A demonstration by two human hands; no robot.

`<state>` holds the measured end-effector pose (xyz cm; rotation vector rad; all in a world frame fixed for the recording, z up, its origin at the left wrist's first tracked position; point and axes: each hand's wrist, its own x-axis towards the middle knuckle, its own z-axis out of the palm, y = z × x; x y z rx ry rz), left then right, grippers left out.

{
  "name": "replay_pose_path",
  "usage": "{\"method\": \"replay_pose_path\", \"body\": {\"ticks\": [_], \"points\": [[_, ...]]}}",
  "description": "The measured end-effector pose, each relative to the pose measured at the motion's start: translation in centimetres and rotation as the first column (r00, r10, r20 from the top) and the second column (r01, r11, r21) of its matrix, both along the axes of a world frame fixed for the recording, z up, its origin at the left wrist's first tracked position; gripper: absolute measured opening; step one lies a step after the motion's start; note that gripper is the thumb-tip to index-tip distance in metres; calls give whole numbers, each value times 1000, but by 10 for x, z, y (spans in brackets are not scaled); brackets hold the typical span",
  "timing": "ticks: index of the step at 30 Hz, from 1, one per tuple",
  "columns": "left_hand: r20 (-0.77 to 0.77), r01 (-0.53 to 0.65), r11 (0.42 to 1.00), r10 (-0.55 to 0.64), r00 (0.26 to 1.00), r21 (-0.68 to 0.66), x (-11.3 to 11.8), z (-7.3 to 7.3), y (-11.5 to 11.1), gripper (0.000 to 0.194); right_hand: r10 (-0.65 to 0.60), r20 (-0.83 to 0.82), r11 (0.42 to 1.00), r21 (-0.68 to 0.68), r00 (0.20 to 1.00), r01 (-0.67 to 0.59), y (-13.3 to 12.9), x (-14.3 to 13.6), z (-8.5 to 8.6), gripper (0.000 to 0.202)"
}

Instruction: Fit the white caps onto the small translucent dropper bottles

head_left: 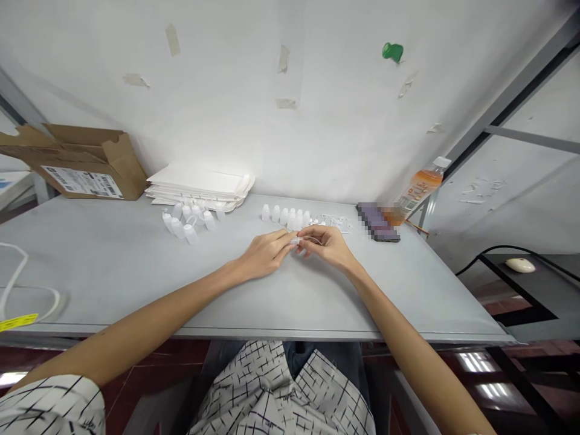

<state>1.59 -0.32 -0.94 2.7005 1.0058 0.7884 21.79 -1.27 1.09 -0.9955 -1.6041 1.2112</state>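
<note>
White shirt with black grid print (pixel 258 399) sits nearest camera, left hand (pixel 263 256) and right hand (pixel 334 246) meeting over grey worktop (pixel 272 308), both sets of fingers pinched narrow on small translucent-white plastic piece (pixel 295 240), just nearside of small white plastic bottles (pixel 284 217).

Forearms reaching inward, left hand (pixel 265 255) and right hand (pixel 328 244) meeting

Bright, even indoor light; wide-angle stretching at edges
</note>
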Motion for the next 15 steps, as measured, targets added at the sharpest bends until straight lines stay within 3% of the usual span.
{"method": "replay_pose_path", "body": {"ticks": [9,12,15], "points": [[-6,-22,977,24,1000,212,-6,-5,4,47,51,-55,998,-36,997,-53,-2,-2,3,26],[59,-50,984,41,997,171,-5,-1,3,50,46,-45,999,-14,998,-46,-3,-1,4,27],[173,-87,996,80,982,33,-2,3,3,54,22,-43,999,25,999,-21,-1,-1,3,35]]}}
